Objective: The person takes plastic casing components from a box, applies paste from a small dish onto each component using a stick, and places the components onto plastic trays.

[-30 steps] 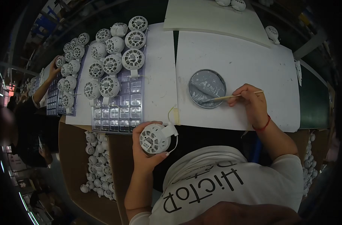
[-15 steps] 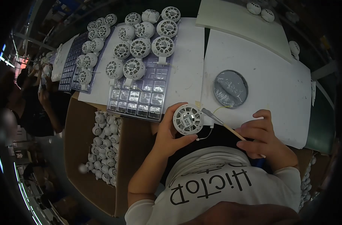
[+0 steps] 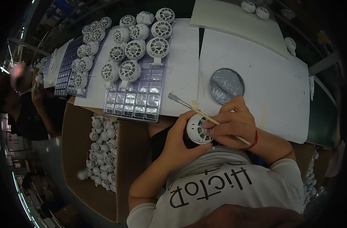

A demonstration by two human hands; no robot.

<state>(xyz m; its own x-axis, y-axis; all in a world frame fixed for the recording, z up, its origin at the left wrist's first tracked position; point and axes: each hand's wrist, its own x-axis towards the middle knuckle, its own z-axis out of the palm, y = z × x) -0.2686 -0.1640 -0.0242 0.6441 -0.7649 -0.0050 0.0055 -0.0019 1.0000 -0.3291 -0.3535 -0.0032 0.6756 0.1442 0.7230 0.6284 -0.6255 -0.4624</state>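
My left hand [image 3: 177, 140] is closed around the rim of a round white plastic housing [image 3: 195, 131] with vent slots, tilted in front of my shirt. A thin brush [image 3: 196, 110] with a wooden handle and grey bristles lies across my right hand [image 3: 234, 123], its bristle end pointing up and left, away from the housing. The fingers of that hand are bent over the housing's right side and hide part of it. Just beyond is a round shallow container [image 3: 240, 81] of grey paste.
Similar white housings [image 3: 135, 49] stand in rows on a clear compartment tray [image 3: 152, 100], with another filled tray further left. A cardboard box [image 3: 82, 171] at left holds many housings. A pale board [image 3: 234, 28] lies at the back. Another person [image 3: 32, 110] works at far left.
My right hand has moved left onto the housing, and the brush has swung so its bristles are off it. My left hand has turned the housing and shifted it slightly right.
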